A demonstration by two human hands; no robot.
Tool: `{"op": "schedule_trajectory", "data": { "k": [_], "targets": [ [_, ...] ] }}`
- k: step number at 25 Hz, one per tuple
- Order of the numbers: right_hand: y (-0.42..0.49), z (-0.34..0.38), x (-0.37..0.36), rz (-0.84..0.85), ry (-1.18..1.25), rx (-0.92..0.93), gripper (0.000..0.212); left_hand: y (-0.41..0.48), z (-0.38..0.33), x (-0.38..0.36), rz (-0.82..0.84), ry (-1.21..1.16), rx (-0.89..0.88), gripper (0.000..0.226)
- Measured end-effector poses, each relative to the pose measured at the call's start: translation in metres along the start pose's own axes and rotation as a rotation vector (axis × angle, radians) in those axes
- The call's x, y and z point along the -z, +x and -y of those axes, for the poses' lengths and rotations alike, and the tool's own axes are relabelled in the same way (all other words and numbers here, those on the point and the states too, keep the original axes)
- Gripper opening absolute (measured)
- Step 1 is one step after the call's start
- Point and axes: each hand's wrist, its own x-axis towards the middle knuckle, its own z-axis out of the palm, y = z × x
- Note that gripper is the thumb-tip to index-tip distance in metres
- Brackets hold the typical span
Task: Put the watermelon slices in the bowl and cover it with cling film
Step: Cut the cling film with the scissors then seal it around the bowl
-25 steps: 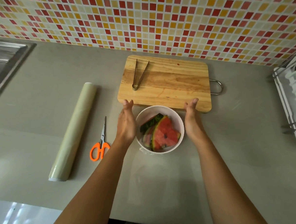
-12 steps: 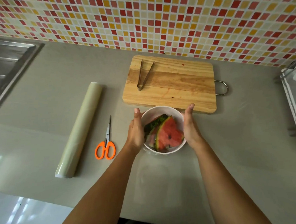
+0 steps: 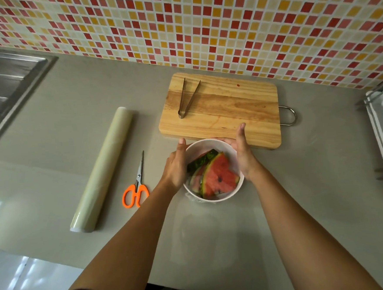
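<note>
White and smooth-walled, the bowl [image 3: 208, 141] sits on the grey counter [image 3: 324, 180], just on the near side of the wooden cutting board [image 3: 229, 110]. The watermelon slices [image 3: 220, 176] lean inside it, red faces up. The left hand [image 3: 176, 168] lies flat against the bowl's left wall and the right hand [image 3: 243, 154] against its right wall. Their fingers are straight and point away, curled round nothing.

A crinkle of clear cling film [image 3: 193, 199] shows at the bowl's near-left foot; whether a sheet spans the whole rim is hard to tell. The film is likely feather-light, limp and apt to stick to itself, so flat palms stroking it down the outer wall suit it best. Loaded with wet fruit, the bowl probably has some weight and may slide on the slick counter; cupping both sides low should steady it.

The film roll [image 3: 101, 171] and orange scissors [image 3: 135, 187] lie to the left.
</note>
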Motion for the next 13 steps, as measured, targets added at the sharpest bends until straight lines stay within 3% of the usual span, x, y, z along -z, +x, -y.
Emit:
{"op": "schedule_trajectory", "data": {
  "k": [2,7,11,13],
  "targets": [
    [0.003,0.004,0.002,-0.047,-0.107,-0.023,0.132,0.004,0.001,0.002,0.016,0.042,0.062,0.092],
    [0.001,0.013,-0.004,-0.146,-0.444,-0.014,0.133,0.005,0.002,0.002,-0.006,0.127,0.053,0.084],
    [-0.006,0.014,-0.002,-0.246,-0.598,0.02,0.089,0.005,0.0,0.006,-0.069,0.358,-0.06,0.087],
    [-0.007,0.009,-0.001,-0.285,-0.491,0.093,0.094,0.008,-0.001,0.012,-0.094,0.413,-0.136,0.09]
  ]
}}
